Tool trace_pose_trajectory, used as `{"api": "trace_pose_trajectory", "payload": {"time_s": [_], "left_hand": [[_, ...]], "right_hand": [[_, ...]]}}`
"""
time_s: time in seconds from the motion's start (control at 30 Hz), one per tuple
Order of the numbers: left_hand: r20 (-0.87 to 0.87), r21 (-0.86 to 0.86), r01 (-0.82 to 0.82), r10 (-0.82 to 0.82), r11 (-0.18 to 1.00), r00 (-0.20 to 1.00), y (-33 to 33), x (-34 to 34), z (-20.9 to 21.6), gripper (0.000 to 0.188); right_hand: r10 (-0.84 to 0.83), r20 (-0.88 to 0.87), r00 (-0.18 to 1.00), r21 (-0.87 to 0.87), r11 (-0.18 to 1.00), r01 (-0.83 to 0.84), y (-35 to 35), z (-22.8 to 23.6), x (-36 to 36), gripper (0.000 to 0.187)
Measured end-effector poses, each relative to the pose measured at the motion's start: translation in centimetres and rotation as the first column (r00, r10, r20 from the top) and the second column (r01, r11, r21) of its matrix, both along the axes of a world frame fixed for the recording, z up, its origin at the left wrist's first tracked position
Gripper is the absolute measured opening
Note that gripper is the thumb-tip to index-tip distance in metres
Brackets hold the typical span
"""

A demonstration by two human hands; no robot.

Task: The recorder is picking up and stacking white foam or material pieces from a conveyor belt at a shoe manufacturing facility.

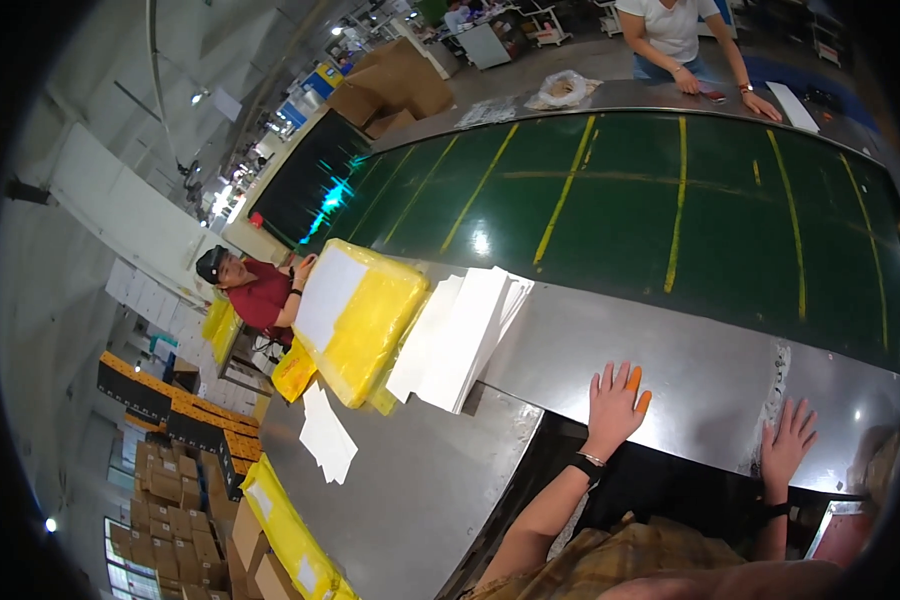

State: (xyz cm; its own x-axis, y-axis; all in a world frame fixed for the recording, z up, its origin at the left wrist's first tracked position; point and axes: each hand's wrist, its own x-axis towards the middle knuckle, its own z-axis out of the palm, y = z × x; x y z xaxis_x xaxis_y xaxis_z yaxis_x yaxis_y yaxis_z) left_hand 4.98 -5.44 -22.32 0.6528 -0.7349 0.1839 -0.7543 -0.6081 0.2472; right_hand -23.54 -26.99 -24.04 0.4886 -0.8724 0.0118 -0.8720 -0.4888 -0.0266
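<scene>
A thick, slightly fanned stack of white sheets (455, 345) lies on the near side of the green belt (620, 220), toward its left end. Along the belt's near edge, the left hand (615, 405), two digits orange-covered, and the right hand (790, 445) rest empty on the shiny steel desk (690, 370), fingers spread. Near the belt's left end sits a yellow wrapped package (390, 315) with a white panel (330, 300), any print unreadable. Cartons (170, 510) stand well left of the belt.

Cardboard boxes (175, 500), brown, stacked, lower left; pale roll (568, 98), beyond the green belt (625, 215); one co-worker (261, 300) in red.
</scene>
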Motion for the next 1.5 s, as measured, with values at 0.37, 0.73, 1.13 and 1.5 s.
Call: {"api": "trace_pose_trajectory", "payload": {"time_s": [0.37, 0.73, 1.13, 1.5], "left_hand": [[0.029, -0.033, -0.007, 0.008, 0.999, 1.000, 0.2, 1.2, -0.4, 0.051], [-0.002, -0.007, -0.008, 0.008, 1.000, 1.000, 0.1, 0.3, -0.3, 0.051], [0.038, 0.019, 0.002, -0.003, 1.000, 0.999, 0.1, 0.3, -0.2, 0.050], [0.074, 0.000, 0.002, -0.002, 1.000, 0.997, 0.2, 0.5, -0.5, 0.050]], "right_hand": [[0.028, 0.012, 1.000, -0.041, 0.999, -0.028, 0.2, -0.4, 1.2, 0.065], [0.037, 0.060, 0.998, -0.054, 0.998, -0.034, 0.1, -0.9, 0.3, 0.067], [0.033, 0.106, 0.994, -0.036, 0.999, -0.029, 0.4, -0.1, 0.5, 0.066], [0.029, 0.138, 0.990, -0.002, 1.000, -0.029, 0.7, 0.4, 0.8, 0.066]]}}
